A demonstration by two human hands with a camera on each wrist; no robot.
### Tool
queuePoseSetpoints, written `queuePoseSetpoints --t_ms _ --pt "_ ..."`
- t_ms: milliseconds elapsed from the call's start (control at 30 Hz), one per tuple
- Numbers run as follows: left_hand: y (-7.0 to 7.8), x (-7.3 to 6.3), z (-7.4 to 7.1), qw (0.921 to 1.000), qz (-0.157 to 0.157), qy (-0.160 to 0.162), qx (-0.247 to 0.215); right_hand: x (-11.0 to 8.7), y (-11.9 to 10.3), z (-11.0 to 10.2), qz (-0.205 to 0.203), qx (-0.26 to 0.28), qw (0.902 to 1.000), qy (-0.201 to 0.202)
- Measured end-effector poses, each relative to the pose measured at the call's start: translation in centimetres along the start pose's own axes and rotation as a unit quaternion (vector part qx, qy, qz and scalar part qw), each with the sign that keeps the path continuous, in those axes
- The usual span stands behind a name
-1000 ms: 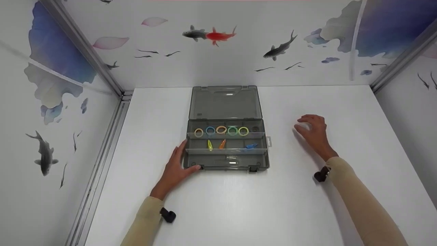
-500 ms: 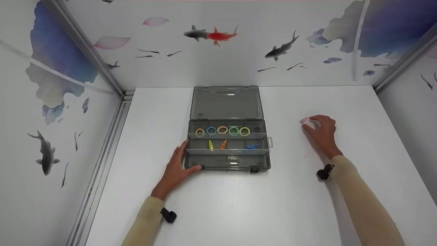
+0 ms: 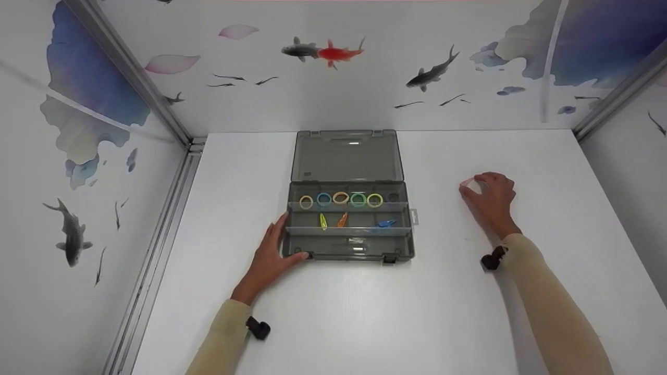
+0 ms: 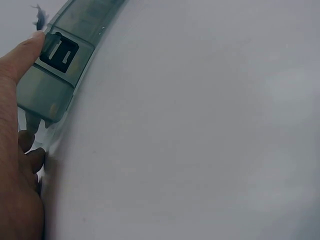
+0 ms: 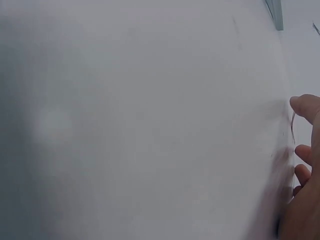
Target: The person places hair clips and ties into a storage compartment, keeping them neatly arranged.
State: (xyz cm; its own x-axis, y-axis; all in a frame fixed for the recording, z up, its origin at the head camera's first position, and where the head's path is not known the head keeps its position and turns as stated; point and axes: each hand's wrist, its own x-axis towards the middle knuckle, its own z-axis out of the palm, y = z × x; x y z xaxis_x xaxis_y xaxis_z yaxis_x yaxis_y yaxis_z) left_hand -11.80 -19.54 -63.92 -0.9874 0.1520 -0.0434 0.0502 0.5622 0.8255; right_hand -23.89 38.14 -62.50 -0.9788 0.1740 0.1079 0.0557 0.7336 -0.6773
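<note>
A grey see-through divided storage box (image 3: pixel 348 242) lies on the white table, its lid (image 3: pixel 346 159) folded back. My left hand (image 3: pixel 267 259) holds its near left corner, thumb on the front by a latch (image 4: pixel 60 52), fingers along the side. In the middle row are a yellow hair clip (image 3: pixel 323 222), an orange one and a blue hair clip (image 3: pixel 386 224). Right of the box, my right hand (image 3: pixel 490 200) pinches a small pink hair clip (image 3: pixel 467 182) low over the table. Its thin edge shows under the thumb in the right wrist view; the rest is mostly hidden.
Several coloured rings, among them a green ring (image 3: pixel 358 200), stand in the back row of the box. A clear hang tab (image 3: pixel 415 216) sticks out on its right side. Printed walls enclose the table at the back and sides.
My right hand moved right, the pink hair clip coming into sight on the table, and then its fingertips closed on the clip. My left hand stayed at the box.
</note>
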Motion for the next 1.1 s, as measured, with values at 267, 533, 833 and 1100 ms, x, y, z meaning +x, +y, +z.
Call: queuePoseSetpoints --t_ms 267,533,833,1100 --pt "0.19 0.03 -0.08 1.0 -0.006 -0.006 0.002 0.2 -0.01 0.03 -0.001 0.003 1.0 0.002" --pt "0.14 -0.03 -0.06 1.0 0.0 -0.002 0.002 0.28 -0.11 0.2 0.014 0.006 0.9999 0.007" --pt "0.02 -0.09 0.01 1.0 0.003 -0.001 0.003 0.37 -0.23 0.67 0.022 -0.003 0.9996 0.016" --pt "-0.06 -0.06 -0.16 1.0 0.007 -0.002 -0.001 0.43 -0.32 0.92 0.014 -0.003 0.9995 0.027"
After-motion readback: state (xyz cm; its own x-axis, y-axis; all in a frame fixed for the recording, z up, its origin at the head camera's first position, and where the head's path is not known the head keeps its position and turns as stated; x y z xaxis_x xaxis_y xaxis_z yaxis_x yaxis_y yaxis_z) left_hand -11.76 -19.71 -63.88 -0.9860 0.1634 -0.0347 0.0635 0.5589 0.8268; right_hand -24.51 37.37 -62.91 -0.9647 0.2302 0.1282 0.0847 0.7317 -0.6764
